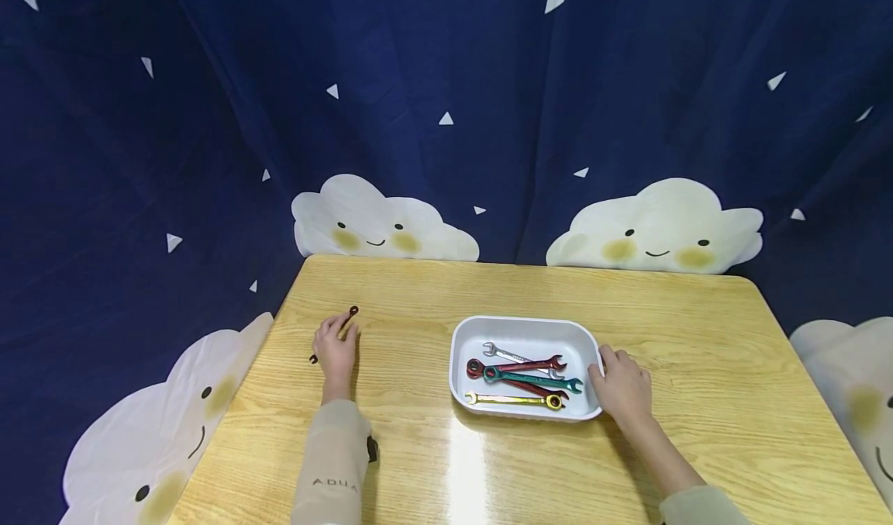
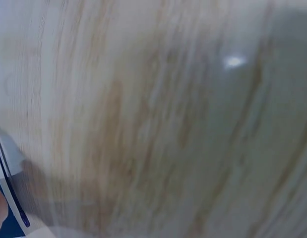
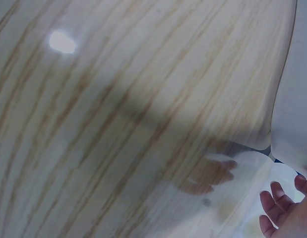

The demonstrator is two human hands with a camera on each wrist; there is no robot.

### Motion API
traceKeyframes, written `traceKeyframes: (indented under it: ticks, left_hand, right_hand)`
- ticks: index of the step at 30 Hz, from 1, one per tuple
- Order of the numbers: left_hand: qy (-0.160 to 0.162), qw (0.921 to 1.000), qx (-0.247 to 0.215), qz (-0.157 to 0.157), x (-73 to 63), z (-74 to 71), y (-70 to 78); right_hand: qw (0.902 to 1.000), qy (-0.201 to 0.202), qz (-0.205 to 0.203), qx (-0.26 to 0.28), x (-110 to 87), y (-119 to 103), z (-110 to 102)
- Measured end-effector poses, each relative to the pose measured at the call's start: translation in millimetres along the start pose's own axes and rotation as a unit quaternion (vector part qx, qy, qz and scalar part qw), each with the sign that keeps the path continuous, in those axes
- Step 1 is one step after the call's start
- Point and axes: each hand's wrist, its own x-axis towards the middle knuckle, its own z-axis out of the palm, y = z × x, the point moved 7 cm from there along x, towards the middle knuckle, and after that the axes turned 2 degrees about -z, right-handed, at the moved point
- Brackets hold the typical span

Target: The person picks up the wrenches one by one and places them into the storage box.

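Note:
On the left part of the table, my left hand (image 1: 337, 348) grips a slim dark red wrench (image 1: 353, 311), whose ring end shows beyond the fingers and whose open end shows past the other side of the hand. The fingers cover its middle. My right hand (image 1: 623, 384) holds the right rim of a white tray (image 1: 522, 322), thumb over the edge and fingers outside. In the right wrist view several of its fingers (image 3: 277, 201) show beside the tray wall (image 3: 294, 104). The tray contains a silver wrench (image 1: 512, 354), a green wrench (image 1: 533, 380), a yellow wrench (image 1: 512, 400) and red wrenches (image 1: 526, 365).
The wooden table (image 1: 412, 292) stretches out around the tray, with a bright reflection in front of it. Behind and beside the table hangs a dark blue curtain (image 1: 391, 60) with white triangles and smiling clouds. The left wrist view mostly shows blurred tabletop (image 2: 143, 119).

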Motion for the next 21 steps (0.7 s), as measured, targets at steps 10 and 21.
traceKeyframes:
  ticks: [10, 21]
  left_hand:
    - [-0.066, 0.9957, 0.050, -0.043, 1.1, 6.4, -14.4]
    - [-0.135, 0.9808, 0.086, -0.111, -0.3, 13.6, -25.9]
  right_hand:
    - [0.9999, 0.010, -0.004, 0.001, -0.2, -0.9, -1.6]
    - [0.9998, 0.017, -0.006, -0.004, -1.0, -2.4, -3.1]
